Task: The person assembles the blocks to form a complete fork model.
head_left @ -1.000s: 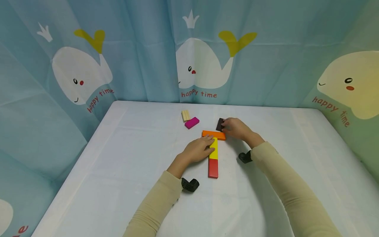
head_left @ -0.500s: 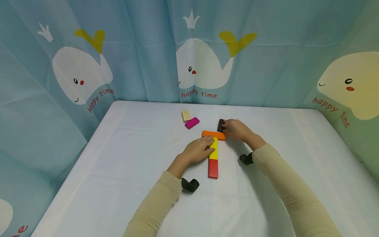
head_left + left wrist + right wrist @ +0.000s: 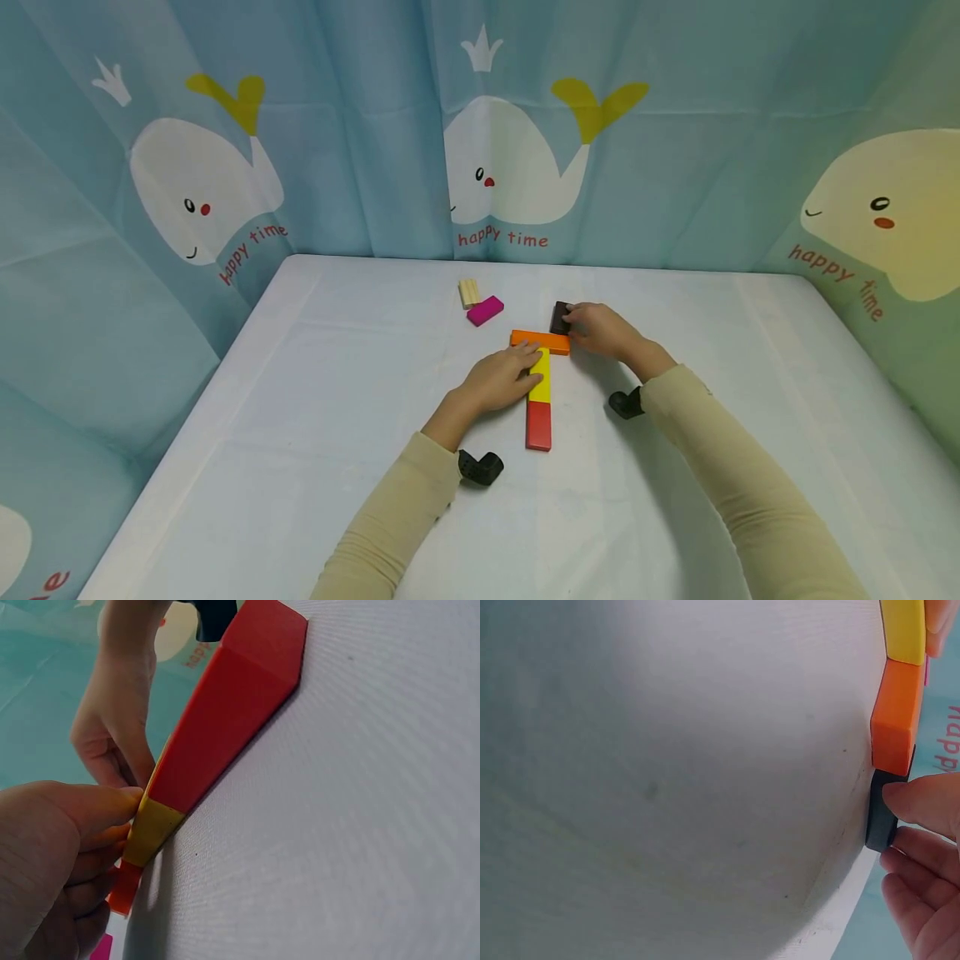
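A red block [image 3: 538, 426] and a yellow block [image 3: 540, 385] lie end to end, with an orange block [image 3: 540, 342] crosswise at the yellow one's far end. My left hand [image 3: 501, 379] rests on the yellow block, its fingertips reaching the orange block. Behind the orange block's right part stands the black block [image 3: 559, 318], which my right hand [image 3: 600, 329] grips from the right. In the right wrist view the black block [image 3: 883, 810] touches the orange block [image 3: 896, 716], thumb and fingers on it. The left wrist view shows the red block [image 3: 232, 705] nearest.
A magenta block [image 3: 485, 311] lies at the back, touching or close to a cream ribbed block [image 3: 468, 293]. The white table [image 3: 300, 417] is backed by a blue curtain [image 3: 360, 167] with whale prints. A black device [image 3: 481, 468] is at the left wrist, another [image 3: 626, 403] at the right.
The black block and my right hand have shifted slightly to the right and nearer to the orange block. My left hand has stayed in place.
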Motion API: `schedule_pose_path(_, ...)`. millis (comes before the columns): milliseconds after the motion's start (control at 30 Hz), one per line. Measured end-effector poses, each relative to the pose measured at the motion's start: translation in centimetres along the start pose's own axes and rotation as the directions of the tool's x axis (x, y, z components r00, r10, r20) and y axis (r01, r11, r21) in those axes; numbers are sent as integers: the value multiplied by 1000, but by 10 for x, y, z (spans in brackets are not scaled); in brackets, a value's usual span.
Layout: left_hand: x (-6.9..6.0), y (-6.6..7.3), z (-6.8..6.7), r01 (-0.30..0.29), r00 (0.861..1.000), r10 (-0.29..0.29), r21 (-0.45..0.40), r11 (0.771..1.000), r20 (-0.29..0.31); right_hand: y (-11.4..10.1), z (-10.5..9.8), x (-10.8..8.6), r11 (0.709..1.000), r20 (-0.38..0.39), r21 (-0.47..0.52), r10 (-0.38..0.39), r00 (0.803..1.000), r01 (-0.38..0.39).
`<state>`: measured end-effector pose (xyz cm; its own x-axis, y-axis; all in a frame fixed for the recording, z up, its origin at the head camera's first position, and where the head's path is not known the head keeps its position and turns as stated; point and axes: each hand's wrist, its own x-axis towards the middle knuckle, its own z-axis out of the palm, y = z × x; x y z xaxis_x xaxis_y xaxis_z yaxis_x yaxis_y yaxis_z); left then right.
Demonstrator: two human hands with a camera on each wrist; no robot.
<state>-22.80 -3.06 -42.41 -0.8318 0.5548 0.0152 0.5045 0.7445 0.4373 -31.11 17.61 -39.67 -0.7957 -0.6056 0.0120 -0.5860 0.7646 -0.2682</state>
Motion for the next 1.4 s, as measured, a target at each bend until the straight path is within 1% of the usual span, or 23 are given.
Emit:
schedule_pose_path(267,1,0,1,5,1000,-5,-6,1000,-2,-1,0,-3,1000,13,12,27,1000,-27)
schedule_pose_path(767,2,0,2,36,999,-36,10,999,13,0,2,-7,999,5,28,21,1000,-21)
schedule_pose_path(1400,0,1,1,21,1000,-21,-14,1000,9,0,6,-8,1000,-2,12,27,1000,-27)
